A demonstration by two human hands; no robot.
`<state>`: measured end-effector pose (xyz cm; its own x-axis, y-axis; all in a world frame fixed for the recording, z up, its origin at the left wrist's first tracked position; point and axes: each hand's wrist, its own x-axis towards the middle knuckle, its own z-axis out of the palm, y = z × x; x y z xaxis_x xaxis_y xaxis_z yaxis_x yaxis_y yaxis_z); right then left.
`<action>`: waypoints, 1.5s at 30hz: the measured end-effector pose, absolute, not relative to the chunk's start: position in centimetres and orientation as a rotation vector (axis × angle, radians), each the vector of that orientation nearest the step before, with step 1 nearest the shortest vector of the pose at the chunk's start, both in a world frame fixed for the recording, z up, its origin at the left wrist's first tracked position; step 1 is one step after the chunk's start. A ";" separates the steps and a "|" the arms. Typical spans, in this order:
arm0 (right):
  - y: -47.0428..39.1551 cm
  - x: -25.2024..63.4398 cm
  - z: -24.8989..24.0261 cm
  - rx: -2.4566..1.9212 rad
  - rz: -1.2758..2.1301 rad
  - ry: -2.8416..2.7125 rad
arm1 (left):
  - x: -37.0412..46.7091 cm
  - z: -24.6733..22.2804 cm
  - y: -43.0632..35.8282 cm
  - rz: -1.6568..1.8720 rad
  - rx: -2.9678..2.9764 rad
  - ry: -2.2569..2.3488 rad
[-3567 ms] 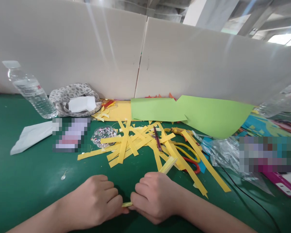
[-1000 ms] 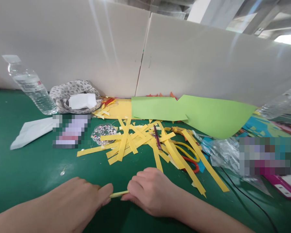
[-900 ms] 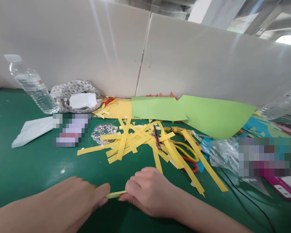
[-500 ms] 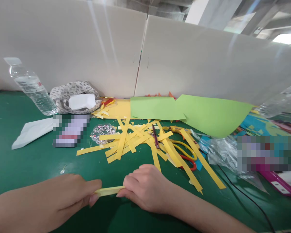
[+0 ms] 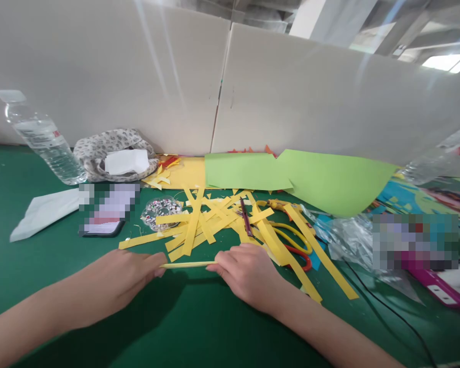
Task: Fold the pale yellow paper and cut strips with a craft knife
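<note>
A narrow yellow paper strip point(image 5: 189, 265) is stretched level between my two hands, above the green table point(image 5: 199, 327). Its left end is pinched by my left hand point(image 5: 132, 276), the right end by my right hand point(image 5: 247, 273). Beyond them lies a loose heap of flat yellow strips point(image 5: 199, 225), with a dark red pen-like tool point(image 5: 246, 217) on top. Scissors with yellow and red handles point(image 5: 301, 237) lie partly under the strips. Left of the heap is a round clear case of small beads or charms point(image 5: 161, 212).
A phone point(image 5: 111, 209), white tissue point(image 5: 46, 212), water bottle point(image 5: 46, 138) and patterned pouch point(image 5: 115, 153) are at the left. Green paper point(image 5: 329, 179) lies along the grey partition point(image 5: 118, 66). At the right are plastic wrap point(image 5: 352, 240), a magenta power strip point(image 5: 440, 289) and a black cable point(image 5: 391, 312).
Both hands have moved up and away from the table's near side, toward the heap. They are farther apart, and more of the strip shows between them.
</note>
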<state>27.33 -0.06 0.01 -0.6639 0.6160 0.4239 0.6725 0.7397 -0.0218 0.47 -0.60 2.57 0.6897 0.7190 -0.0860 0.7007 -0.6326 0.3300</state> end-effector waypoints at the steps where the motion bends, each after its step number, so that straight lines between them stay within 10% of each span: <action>1: 0.0 27.4 0.0 -0.998 -0.213 -2.516 | 0.6 2.5 -0.4 0.019 2.559 1.094; 19: 1.0 28.0 -0.4 -1.133 -0.067 -2.217 | -2.3 -0.5 2.5 0.344 2.749 1.379; 34: -0.6 26.8 -0.4 -0.935 1.415 -1.777 | 3.6 1.7 -1.4 0.361 2.073 1.093; 45: -1.1 26.4 -0.1 -0.850 0.822 -2.460 | 7.3 1.9 -2.3 0.236 2.038 1.135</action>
<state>26.41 -1.09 -0.08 -0.7304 0.6586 0.1809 0.4175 0.6401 -0.6450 7.25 -2.29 1.88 0.5847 0.7870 -0.1971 0.6427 -0.3011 0.7045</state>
